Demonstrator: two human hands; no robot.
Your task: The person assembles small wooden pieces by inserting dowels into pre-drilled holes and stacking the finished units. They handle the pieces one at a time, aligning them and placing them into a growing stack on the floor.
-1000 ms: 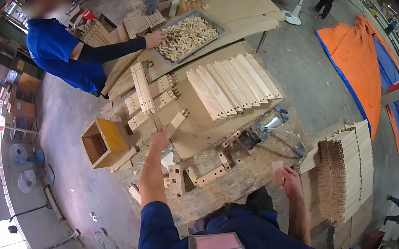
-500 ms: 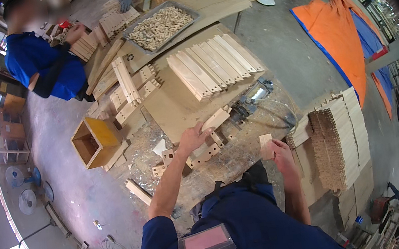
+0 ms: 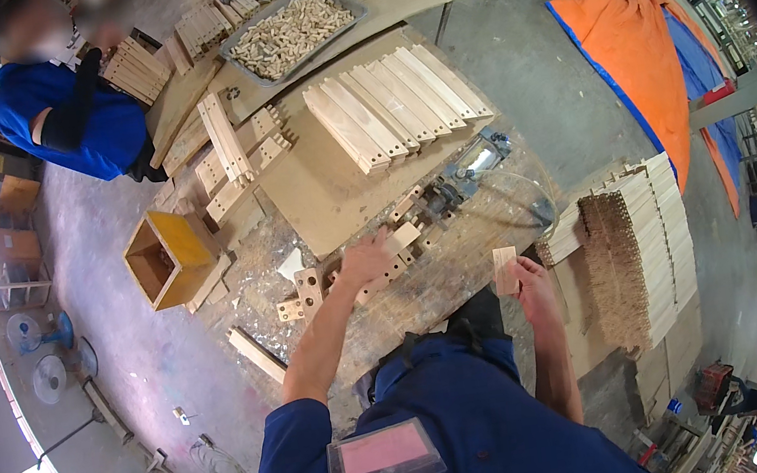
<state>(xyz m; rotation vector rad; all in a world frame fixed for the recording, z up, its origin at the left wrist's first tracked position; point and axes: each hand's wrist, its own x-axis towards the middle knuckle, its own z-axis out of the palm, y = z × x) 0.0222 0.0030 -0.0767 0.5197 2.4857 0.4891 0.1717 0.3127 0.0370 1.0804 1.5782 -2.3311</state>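
My left hand (image 3: 368,259) is at the wooden jig (image 3: 380,285) on the workbench. Its thumb and fingers are around the near end of a short pale wooden block (image 3: 403,237), though the fingertips are slightly blurred. Just beyond the block sits a metal clamp (image 3: 441,198). Off the bench's front edge, my right hand (image 3: 536,286) pinches a small flat rectangular wooden piece (image 3: 506,271) between thumb and fingers, holding it upright. A drilled wooden block (image 3: 309,289) lies left of the jig.
Long wooden slats (image 3: 396,107) lie in a row on cardboard. Behind them stands a tray (image 3: 230,54) of dowels. A yellow wooden box (image 3: 187,251) is at left, stacked slats (image 3: 640,252) at right. A co-worker in blue (image 3: 75,113) works at far left.
The view has shifted a little. My left hand and the wooden block have come nearer to me, away from the clamp. My right hand still holds the flat wooden piece.
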